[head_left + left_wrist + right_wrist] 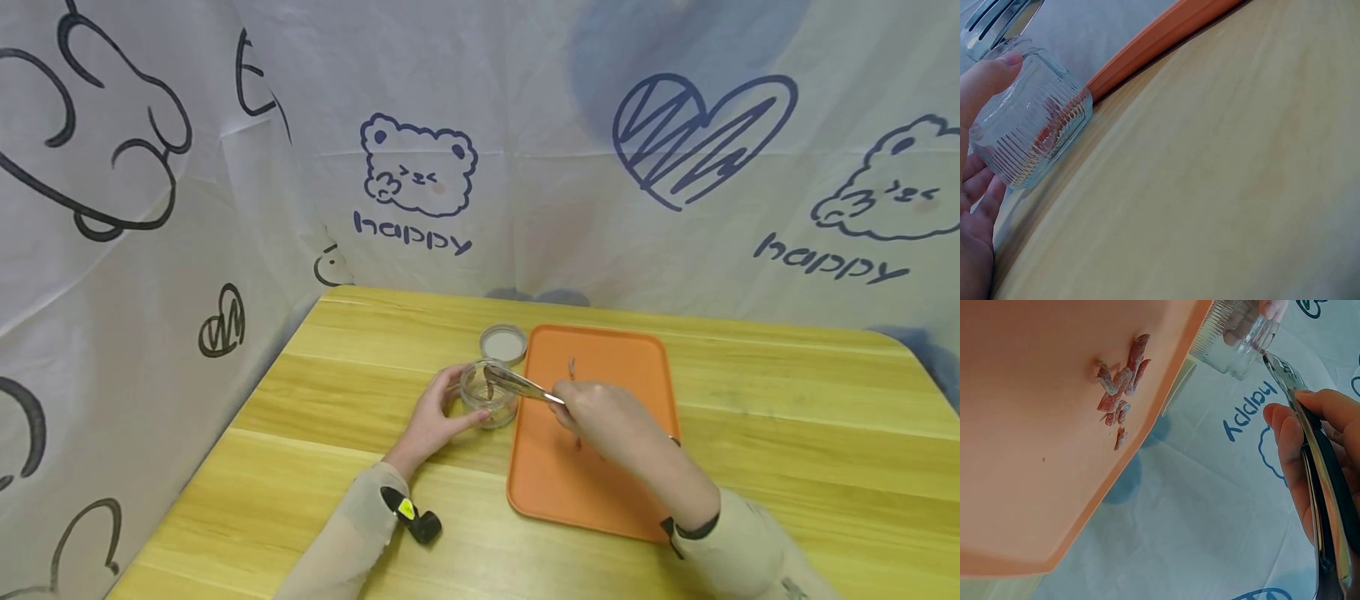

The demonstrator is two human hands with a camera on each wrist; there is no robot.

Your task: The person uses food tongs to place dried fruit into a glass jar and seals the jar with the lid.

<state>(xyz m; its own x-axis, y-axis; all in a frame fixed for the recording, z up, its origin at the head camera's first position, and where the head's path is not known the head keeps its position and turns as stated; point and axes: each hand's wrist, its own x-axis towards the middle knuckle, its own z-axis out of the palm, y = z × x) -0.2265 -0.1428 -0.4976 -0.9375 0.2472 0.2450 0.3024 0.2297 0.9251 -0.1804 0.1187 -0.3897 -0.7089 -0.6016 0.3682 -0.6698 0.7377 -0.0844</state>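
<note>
My left hand (438, 412) holds a clear ribbed glass jar (1035, 119) on the table, thumb on the near side and fingers round the far side. In the right hand (603, 417) is a pair of metal tongs (1322, 475), gripped along its arms. Its tips reach into the jar's open mouth, where a thin brown strip (490, 385) shows. Reddish colour shows through the jar's ribbed wall in the left wrist view. Several whitish-dusted, reddish dried strips (1116, 390) lie on the orange tray (577, 496), partly hidden by the right arm in the head view.
Behind the jar, beside the tray's far left corner, lies a round lid (503, 343). The wooden table (345, 400) meets printed white cloth (540, 217) at the back and left. A black wrist device (412, 517) is strapped to the left sleeve.
</note>
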